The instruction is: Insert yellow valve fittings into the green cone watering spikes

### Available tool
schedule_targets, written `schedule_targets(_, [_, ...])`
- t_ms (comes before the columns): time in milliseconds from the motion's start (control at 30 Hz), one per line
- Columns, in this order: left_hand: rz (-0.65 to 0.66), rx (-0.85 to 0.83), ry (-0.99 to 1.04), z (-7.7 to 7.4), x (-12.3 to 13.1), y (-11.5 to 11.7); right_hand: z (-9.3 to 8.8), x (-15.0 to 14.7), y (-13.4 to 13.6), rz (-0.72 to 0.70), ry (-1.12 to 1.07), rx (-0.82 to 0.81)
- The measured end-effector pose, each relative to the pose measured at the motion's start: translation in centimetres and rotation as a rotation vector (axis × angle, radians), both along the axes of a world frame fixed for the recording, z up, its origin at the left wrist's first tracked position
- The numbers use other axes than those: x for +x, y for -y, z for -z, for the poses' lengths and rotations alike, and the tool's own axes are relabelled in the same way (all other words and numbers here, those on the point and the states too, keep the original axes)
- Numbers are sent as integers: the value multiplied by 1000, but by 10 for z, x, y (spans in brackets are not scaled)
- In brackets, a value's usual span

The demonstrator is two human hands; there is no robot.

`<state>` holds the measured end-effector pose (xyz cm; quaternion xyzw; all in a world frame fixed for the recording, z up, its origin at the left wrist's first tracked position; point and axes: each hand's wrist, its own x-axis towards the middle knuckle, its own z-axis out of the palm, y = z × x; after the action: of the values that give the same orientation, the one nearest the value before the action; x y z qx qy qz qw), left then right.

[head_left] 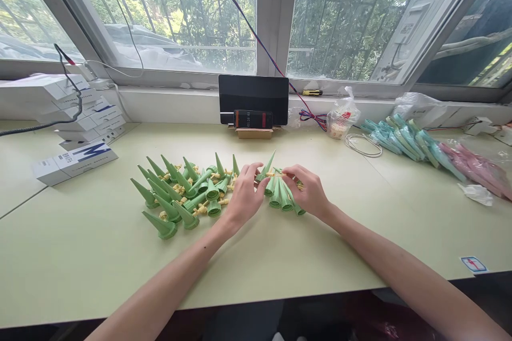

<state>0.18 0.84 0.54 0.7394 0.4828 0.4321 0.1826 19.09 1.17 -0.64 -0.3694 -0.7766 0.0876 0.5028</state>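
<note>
My left hand (pixel 248 192) is closed around the lower part of a green plastic cone nozzle (pixel 269 164), whose tip points up. Between the thumb and fingers of my right hand (pixel 308 189) is a small yellow plastic piece (pixel 274 174), its free end reaching toward the cone. Whether the two parts touch, I cannot tell. Under my right hand several green cones (pixel 286 201) lie fanned out with their open ends toward me. Left of my left hand spreads a large group of green cones (pixel 164 226), with yellow pieces (pixel 202 209) among them.
A phone (pixel 253 119) showing a timer leans before a dark tablet (pixel 253 93) at the back. White boxes (pixel 76 162) are stacked at left. A wrapped cup (pixel 340 120), a coiled white cable (pixel 363 146) and bagged teal (pixel 416 141) and pink pieces (pixel 476 168) lie at right.
</note>
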Motion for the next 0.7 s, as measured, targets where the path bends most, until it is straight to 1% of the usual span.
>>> schedule_targets(233, [16,31,20,-1,0,0,-1,0,0,-2,2,12])
schedule_targets(567, [21,21,26,-2,3,2,-3,-1,2,-21,3,24])
schedule_targets(700, [42,13,82,-3,4,4,-1,-1,2,-37,1,11])
